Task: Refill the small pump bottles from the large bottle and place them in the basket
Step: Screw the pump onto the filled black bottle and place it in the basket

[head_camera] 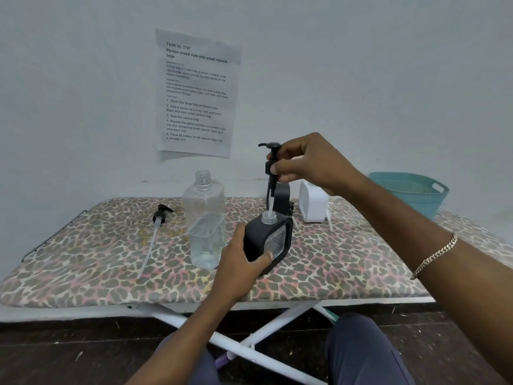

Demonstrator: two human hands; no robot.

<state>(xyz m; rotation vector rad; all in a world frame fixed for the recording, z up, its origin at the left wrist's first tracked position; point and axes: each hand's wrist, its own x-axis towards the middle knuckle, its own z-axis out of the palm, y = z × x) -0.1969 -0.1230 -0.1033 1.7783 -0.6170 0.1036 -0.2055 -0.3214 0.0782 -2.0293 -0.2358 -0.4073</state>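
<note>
My left hand (pixel 241 269) grips a small black-cased pump bottle (pixel 273 240), tilted on the table, its clear neck open. Above it my right hand (pixel 308 162) pinches a black pump head (pixel 270 159); its white tube hangs down with the tip at the bottle's neck. Left of the small bottle stands the large clear bottle (pixel 205 218), uncapped, with a little clear liquid at the bottom. Another black pump with a long tube (pixel 155 232) lies flat on the table at the left. A second black bottle (pixel 283 198) stands behind, partly hidden. The teal basket (pixel 413 193) sits at the far right.
A white boxy container (pixel 312 204) stands behind the small bottle. The leopard-print table (pixel 97 259) ends at a front edge near my knees, with white crossed legs below. A printed sheet (pixel 197 93) hangs on the wall.
</note>
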